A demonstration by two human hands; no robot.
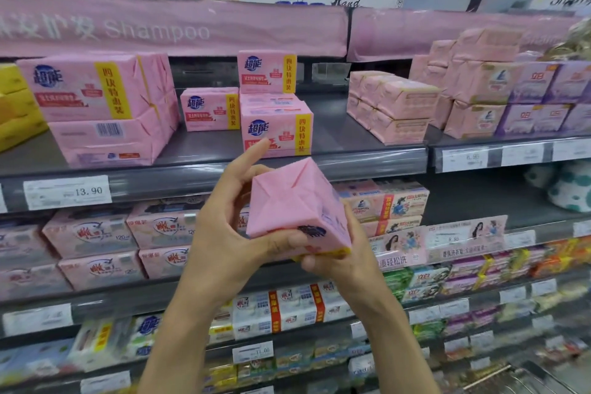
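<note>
I hold a pink paper-wrapped soap pack in front of the shop shelves, tilted so its folded end faces me. My left hand grips its left side, thumb along the lower edge and forefinger stretched up toward the shelf. From below and to the right, my right hand holds the pack, its fingers curled under the yellow-banded bottom. Just behind it, on the grey shelf, stands a stack of the same pink packs.
More pink soap packs sit on the shelf at left and right, with purple packs at far right. A 13.90 price tag hangs on the shelf edge. Lower shelves hold several rows of soap bars. A wire basket shows at bottom right.
</note>
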